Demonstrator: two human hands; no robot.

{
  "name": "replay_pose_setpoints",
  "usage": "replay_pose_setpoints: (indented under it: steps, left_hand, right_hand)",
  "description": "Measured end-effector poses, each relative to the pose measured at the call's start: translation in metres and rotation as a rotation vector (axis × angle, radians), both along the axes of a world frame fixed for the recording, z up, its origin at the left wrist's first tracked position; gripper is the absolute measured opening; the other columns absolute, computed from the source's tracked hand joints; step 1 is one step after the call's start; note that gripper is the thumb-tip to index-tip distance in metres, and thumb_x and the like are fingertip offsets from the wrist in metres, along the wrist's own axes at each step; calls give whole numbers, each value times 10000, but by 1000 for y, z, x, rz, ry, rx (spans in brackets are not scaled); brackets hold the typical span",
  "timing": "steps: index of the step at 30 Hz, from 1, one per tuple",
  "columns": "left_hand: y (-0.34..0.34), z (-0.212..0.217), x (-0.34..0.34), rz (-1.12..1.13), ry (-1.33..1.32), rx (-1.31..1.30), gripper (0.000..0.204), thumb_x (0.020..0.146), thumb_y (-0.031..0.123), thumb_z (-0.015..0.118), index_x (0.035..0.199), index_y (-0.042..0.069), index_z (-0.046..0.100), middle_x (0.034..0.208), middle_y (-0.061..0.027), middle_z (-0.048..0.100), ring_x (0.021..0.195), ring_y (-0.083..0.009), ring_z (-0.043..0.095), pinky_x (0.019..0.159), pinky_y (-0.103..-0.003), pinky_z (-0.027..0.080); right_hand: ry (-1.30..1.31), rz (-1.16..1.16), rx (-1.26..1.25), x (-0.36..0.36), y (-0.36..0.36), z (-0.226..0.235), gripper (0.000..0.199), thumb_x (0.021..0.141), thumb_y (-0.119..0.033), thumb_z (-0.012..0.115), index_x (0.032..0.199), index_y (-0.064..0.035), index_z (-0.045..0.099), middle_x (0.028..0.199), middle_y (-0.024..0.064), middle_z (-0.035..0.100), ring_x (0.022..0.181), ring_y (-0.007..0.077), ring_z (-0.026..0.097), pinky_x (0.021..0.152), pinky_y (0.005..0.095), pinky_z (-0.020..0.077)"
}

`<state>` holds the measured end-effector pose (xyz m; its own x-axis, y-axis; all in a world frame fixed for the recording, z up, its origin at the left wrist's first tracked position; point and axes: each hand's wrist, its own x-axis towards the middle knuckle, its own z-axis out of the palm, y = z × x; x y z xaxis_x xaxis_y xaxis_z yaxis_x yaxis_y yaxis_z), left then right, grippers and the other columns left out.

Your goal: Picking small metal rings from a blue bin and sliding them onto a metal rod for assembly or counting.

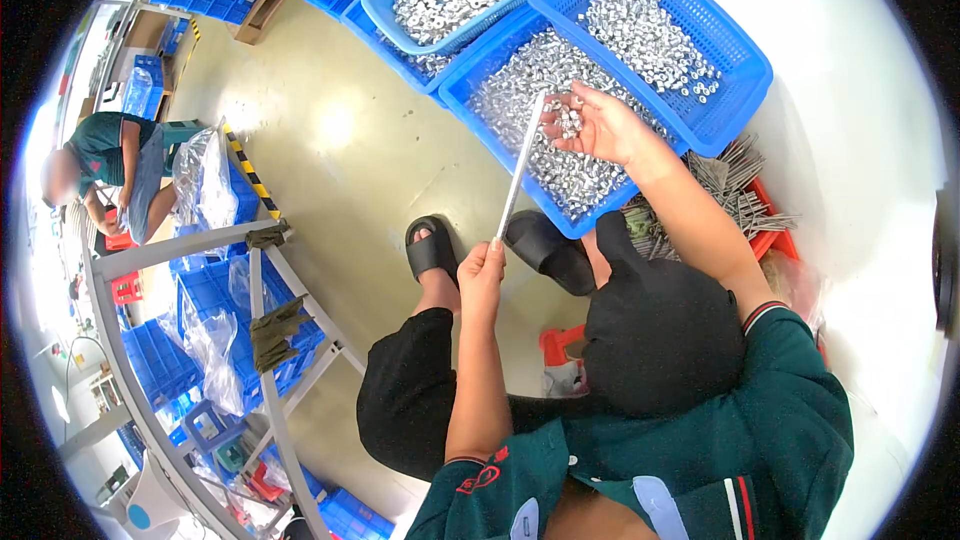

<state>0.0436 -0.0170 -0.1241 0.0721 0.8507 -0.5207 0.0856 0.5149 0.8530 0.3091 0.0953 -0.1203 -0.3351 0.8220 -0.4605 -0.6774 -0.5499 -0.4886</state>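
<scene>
My left hand [483, 268] is closed around the lower end of a thin silver metal rod [518, 170], which slants up and away from me. The rod's upper end reaches beside my right hand [603, 127]. That hand is cupped palm up, its fingers curled around several small silver metal parts [569, 122] like nuts or short sleeves. It hovers over a blue plastic basket [590, 227] heaped with the same loose parts [575, 180]. Whether the rod touches the fingers of my right hand I cannot tell.
Beyond stand another blue basket [735, 105] and a light blue basket [375, 5], both with silver parts. Several thin metal rods [740, 205] lie in a red container [778, 240] at right. A metal frame [185, 248] and blue crates [215, 325] stand left; another person [115, 155] sits farther off.
</scene>
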Motion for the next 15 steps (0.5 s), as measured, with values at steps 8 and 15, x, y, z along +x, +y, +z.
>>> replay_pose_setpoints:
  steps: [8,15]
  left_hand:
    - [-1,-4,-1,-6,15,-9,314,874,282,518,621,104,466,527,81,361,456,-16,279,410,-184,202]
    - [-1,-7,-3,-29,52,4,307,876,284,515,627,111,467,524,87,354,447,-11,280,402,-179,196]
  right_hand:
    - [15,-65,-67,5,4,-12,210,830,-110,538,1016,-14,555,808,45,576,654,125,555,494,215,454]
    - [240,-107,-108,6,5,-7,166,843,-114,524,963,-7,565,796,55,557,622,110,516,441,185,396]
